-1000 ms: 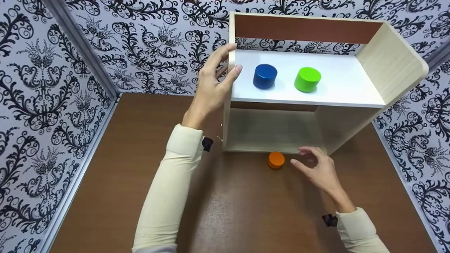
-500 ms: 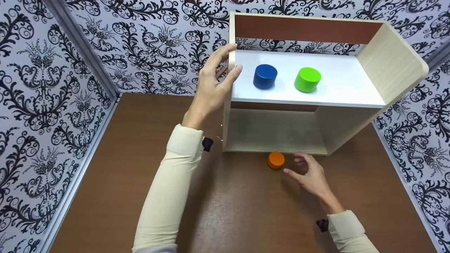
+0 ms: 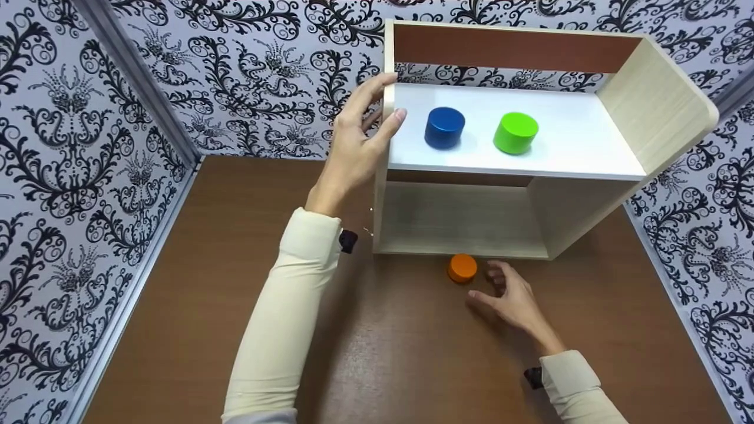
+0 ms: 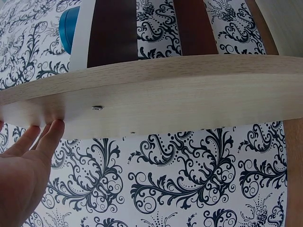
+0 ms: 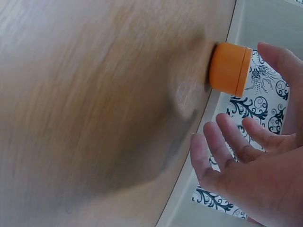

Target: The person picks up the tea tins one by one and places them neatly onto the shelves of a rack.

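My left hand [image 3: 354, 138] grips the front edge of the left side panel [image 3: 380, 194] of a small wooden shelf unit. In the left wrist view its fingertips [image 4: 56, 128] press on the outer face of that panel. A small orange round jar [image 3: 462, 268] stands on the table by the shelf's front edge; a lid seam shows in the right wrist view. My right hand [image 3: 512, 299] is beside it on the right, thumb and fingers spread apart, holding nothing. On the white upper shelf [image 3: 577, 135] sit a blue round container [image 3: 445, 128] and a green one [image 3: 516, 133].
The brown table [image 3: 400, 353] carries the shelf unit, whose lower compartment [image 3: 459, 215] opens toward me. The right side panel [image 3: 660, 106] rises above the upper shelf. Patterned walls [image 3: 76, 176] enclose the table at the left, back and right.
My right hand has moved left and slightly toward me, closer to the orange jar. The left hand and the shelf unit stay where they were.
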